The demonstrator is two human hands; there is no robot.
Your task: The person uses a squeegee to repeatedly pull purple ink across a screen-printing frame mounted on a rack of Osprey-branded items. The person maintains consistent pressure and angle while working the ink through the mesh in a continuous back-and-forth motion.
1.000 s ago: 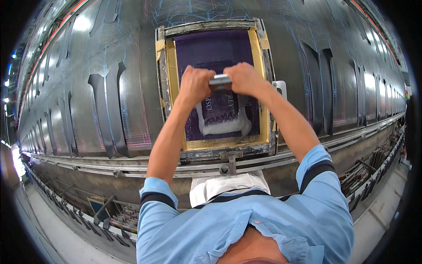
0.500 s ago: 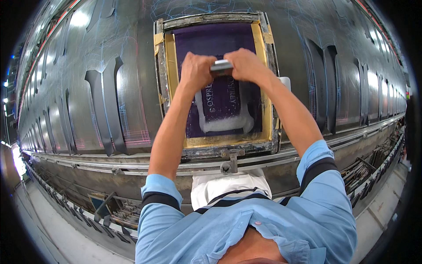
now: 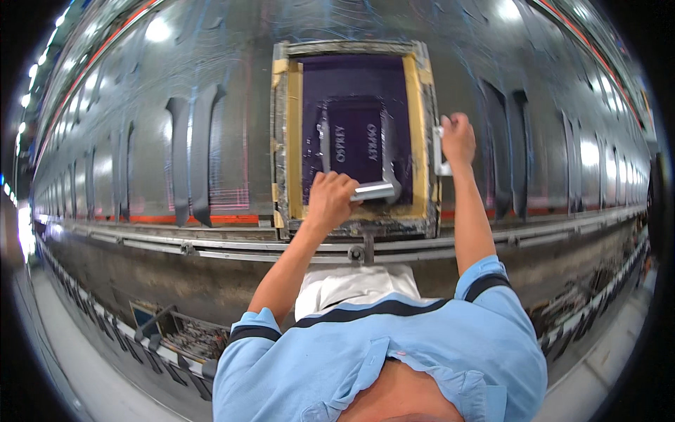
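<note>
Counting two hands, both occupied. Left hand (image 3: 332,200) clenched round the left end of one silver squeegee (image 3: 376,190). Right hand (image 3: 458,141) with fingers curled round one white handle (image 3: 441,158), at the right side of one screen-printing frame (image 3: 280,141). Can't tell how firm on either.

Squeegee: low on the mesh (image 3: 355,77), lying roughly crosswise, slightly tilted, right end near the right-hand tape. Frame: flat on the dark printing table (image 3: 246,105), near edge just beside the metal rail (image 3: 218,246). Mesh: one dark purple panel, two columns of pale lettering (image 3: 340,143), one per side, plus two long streaks of shiny paste (image 3: 387,137) outside them. Yellow tape (image 3: 418,155) along both long sides, some at the near end too.

On the table: two long grey cut pieces (image 3: 180,155) nearest left of the frame, two more (image 3: 519,148) nearest right. More in rows farther out, too small and blurred to count. Blue and pink lines around them.
</note>
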